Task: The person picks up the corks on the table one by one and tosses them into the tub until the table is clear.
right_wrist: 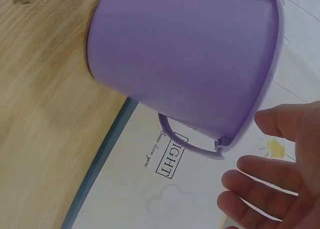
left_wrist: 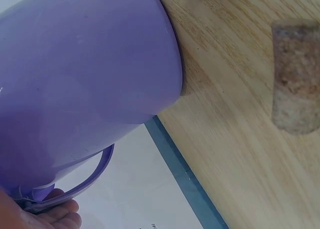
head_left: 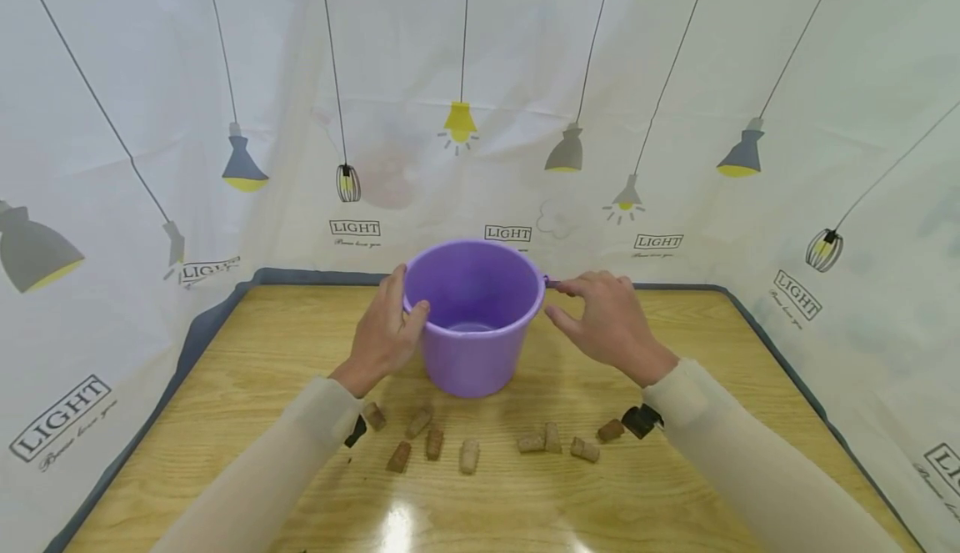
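Observation:
A purple plastic bucket [head_left: 474, 361] stands upright on the wooden table. My left hand [head_left: 381, 329] grips the left side of its rim, with the thumb over the edge and the fingers outside by the handle joint. At the right side, my right hand [head_left: 609, 319] is beside the rim with fingers spread and nothing held. The right wrist view shows a gap between those fingers and the bucket's handle [right_wrist: 187, 145], which hangs down behind the bucket. Several corks [head_left: 469, 456] lie in front of the bucket, and one cork [left_wrist: 297, 79] appears close in the left wrist view.
A wooden table [head_left: 285, 353] has a dark blue-grey border [head_left: 322, 277] along its edges. White cloth walls [head_left: 420, 27] printed with hanging lamps enclose it at the back and sides. More corks [head_left: 585, 449] lie scattered near my right forearm.

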Action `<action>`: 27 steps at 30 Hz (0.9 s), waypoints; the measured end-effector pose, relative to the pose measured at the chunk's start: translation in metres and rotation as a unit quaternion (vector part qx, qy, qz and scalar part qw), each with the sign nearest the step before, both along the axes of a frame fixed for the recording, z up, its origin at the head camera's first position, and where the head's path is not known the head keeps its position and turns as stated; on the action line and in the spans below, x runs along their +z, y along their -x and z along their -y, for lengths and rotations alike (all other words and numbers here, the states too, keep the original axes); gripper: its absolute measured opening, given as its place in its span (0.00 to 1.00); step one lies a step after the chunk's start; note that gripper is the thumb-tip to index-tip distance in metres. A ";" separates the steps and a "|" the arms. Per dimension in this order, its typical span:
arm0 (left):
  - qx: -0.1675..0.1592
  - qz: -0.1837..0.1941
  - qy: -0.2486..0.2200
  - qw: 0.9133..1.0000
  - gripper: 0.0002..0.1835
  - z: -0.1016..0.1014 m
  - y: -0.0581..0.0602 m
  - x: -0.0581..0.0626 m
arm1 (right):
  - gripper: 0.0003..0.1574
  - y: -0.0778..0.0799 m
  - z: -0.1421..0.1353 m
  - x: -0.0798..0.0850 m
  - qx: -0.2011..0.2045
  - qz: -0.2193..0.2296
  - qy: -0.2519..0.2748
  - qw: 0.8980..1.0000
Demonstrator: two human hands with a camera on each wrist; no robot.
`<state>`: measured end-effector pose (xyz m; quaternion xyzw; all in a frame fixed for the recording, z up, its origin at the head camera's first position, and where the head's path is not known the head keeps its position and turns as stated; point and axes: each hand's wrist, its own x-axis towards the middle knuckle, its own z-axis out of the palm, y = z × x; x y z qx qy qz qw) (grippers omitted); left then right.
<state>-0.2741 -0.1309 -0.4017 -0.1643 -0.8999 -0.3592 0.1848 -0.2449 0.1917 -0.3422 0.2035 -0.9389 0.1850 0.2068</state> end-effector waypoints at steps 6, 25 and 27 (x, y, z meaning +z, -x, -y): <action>0.001 0.003 0.001 1.000 0.41 0.000 -0.001 0.001 | 0.23 -0.004 -0.005 -0.004 -0.001 0.009 -0.006 1.000; 0.003 0.009 0.005 1.000 0.41 0.001 0.000 0.001 | 0.19 -0.019 -0.025 -0.023 0.010 0.009 -0.031 0.999; 0.003 0.009 0.005 1.000 0.41 0.001 -0.001 0.001 | 0.19 -0.021 -0.027 -0.024 0.013 0.009 -0.034 0.999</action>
